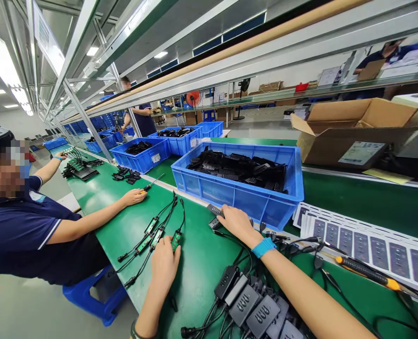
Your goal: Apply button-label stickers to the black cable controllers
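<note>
My left hand (164, 261) lies on the green belt (198, 263), its fingertips touching a small green circuit board (176, 239) with black leads; several more such boards (151, 230) lie just to its left. My right hand (237, 222), with a blue wristband, rests palm down on a small black part (215, 217) at the foot of a blue bin (237, 188) full of black housings. Its fingers are curled over the part. Below my right forearm, black adapter cases (253, 303) with cables are piled.
A co-worker on a blue stool sits at my left; that person's hand (134, 196) grips a screwdriver. An orange-handled screwdriver (366, 273) and label sheets (367, 242) lie at right. More blue bins (141, 155) and an open cardboard box (353, 129) stand behind. Another person stands far back.
</note>
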A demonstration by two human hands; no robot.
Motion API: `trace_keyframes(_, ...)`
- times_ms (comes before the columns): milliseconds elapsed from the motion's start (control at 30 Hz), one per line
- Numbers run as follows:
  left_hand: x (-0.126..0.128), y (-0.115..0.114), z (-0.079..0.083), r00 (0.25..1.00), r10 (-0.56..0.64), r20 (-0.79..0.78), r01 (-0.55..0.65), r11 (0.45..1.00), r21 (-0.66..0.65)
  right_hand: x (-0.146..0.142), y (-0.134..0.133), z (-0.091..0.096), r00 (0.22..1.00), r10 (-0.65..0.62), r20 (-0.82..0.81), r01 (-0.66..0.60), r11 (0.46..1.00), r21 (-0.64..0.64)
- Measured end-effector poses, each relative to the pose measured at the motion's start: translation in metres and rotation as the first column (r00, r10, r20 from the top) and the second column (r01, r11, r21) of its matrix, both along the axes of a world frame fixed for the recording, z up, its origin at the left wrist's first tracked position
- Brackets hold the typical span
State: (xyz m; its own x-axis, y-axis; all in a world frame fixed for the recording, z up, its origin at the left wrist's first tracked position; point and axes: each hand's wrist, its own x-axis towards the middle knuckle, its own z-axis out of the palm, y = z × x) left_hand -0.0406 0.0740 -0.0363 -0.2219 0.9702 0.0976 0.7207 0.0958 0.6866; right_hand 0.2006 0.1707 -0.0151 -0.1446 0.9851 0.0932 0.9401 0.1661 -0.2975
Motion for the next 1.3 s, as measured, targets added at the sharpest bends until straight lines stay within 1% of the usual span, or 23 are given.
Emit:
trace_keyframes(67,-0.002,-0.003,0.001,0.987,-0.035,0.157,0.040,0.999,-0.033,0.003,-0.006,0.003,0.999,0.000,-0.051,0.002,0.999,0.039)
trace_keyframes(100,-0.001,-0.005,0.003,0.968,-0.057,0.246,0.072,0.996,-0.052,0.004,-0.010,0.006,0.997,0.002,-0.077,0.003,0.998,0.058)
trace_keyframes(200,0.004,-0.010,0.013,0.870,-0.123,0.477,0.183,0.980,-0.081,0.007,-0.020,0.012,0.990,0.003,-0.142,0.016,0.991,0.129)
trace_keyframes(233,0.007,-0.012,0.018,0.829,-0.138,0.542,0.214,0.974,-0.080,0.007,-0.023,0.013,0.987,0.002,-0.159,0.022,0.988,0.153)
trace_keyframes(267,0.009,-0.015,0.022,0.772,-0.142,0.619,0.240,0.968,-0.077,0.007,-0.026,0.015,0.986,0.003,-0.169,0.028,0.984,0.176)
trace_keyframes(333,0.015,-0.019,0.031,0.607,-0.113,0.786,0.273,0.959,-0.073,0.007,-0.031,0.018,0.974,0.014,-0.227,0.035,0.976,0.213)
trace_keyframes(367,0.017,-0.022,0.035,0.513,-0.085,0.854,0.282,0.957,-0.074,0.006,-0.034,0.021,0.955,0.037,-0.295,0.027,0.977,0.211)
trace_keyframes(400,0.019,-0.024,0.038,0.430,-0.057,0.901,0.288,0.955,-0.077,0.005,-0.038,0.024,0.915,0.075,-0.395,0.000,0.983,0.186)
trace_keyframes(433,0.021,-0.025,0.040,0.379,-0.037,0.925,0.291,0.953,-0.082,0.004,-0.041,0.027,0.845,0.123,-0.520,-0.056,0.988,0.141)
trace_keyframes(467,0.023,-0.027,0.042,0.367,-0.031,0.930,0.295,0.952,-0.084,0.003,-0.045,0.031,0.743,0.165,-0.649,-0.140,0.986,0.091)
trace_keyframes(500,0.024,-0.028,0.044,0.372,-0.037,0.928,0.302,0.950,-0.083,0.001,-0.050,0.035,0.626,0.190,-0.756,-0.239,0.970,0.045)
trace_keyframes(533,0.026,-0.030,0.046,0.382,-0.051,0.923,0.312,0.947,-0.076,-0.001,-0.054,0.040,0.526,0.199,-0.827,-0.335,0.942,0.013)
trace_keyframes(567,0.027,-0.031,0.047,0.393,-0.072,0.917,0.327,0.943,-0.066,-0.003,-0.059,0.044,0.453,0.198,-0.869,-0.411,0.912,-0.006)
trace_keyframes(600,0.029,-0.032,0.049,0.402,-0.096,0.911,0.345,0.937,-0.053,-0.005,-0.063,0.047,0.411,0.196,-0.890,-0.461,0.887,-0.017)
trace_keyframes(633,0.030,-0.033,0.050,0.408,-0.118,0.905,0.362,0.931,-0.042,-0.007,-0.067,0.050,0.394,0.196,-0.898,-0.488,0.873,-0.023)
trace_keyframes(667,0.031,-0.034,0.051,0.414,-0.138,0.900,0.379,0.925,-0.033,-0.010,-0.071,0.052,0.389,0.198,-0.900,-0.495,0.869,-0.023)
trace_keyframes(800,0.036,-0.039,0.057,0.433,-0.171,0.885,0.433,0.901,-0.038,-0.016,-0.077,0.054,0.423,0.245,-0.873,-0.442,0.896,0.038)
trace_keyframes(867,0.037,-0.041,0.059,0.441,-0.172,0.881,0.443,0.895,-0.047,-0.016,-0.077,0.055,0.437,0.270,-0.858,-0.443,0.895,0.056)
trace_keyframes(967,0.037,-0.044,0.061,0.450,-0.177,0.875,0.452,0.891,-0.052,-0.013,-0.074,0.055,0.421,0.283,-0.861,-0.461,0.885,0.066)
trace_keyframes(1133,0.036,-0.046,0.062,0.476,-0.202,0.856,0.477,0.877,-0.057,-0.013,-0.073,0.053,0.398,0.277,-0.875,-0.460,0.885,0.071)
trace_keyframes(1200,0.038,-0.047,0.062,0.502,-0.215,0.838,0.475,0.878,-0.059,-0.016,-0.074,0.050,0.375,0.256,-0.891,-0.440,0.895,0.072)
trace_keyframes(1300,0.042,-0.049,0.063,0.572,-0.247,0.782,0.441,0.896,-0.040,-0.021,-0.074,0.047,0.286,0.142,-0.948,-0.406,0.914,0.014)
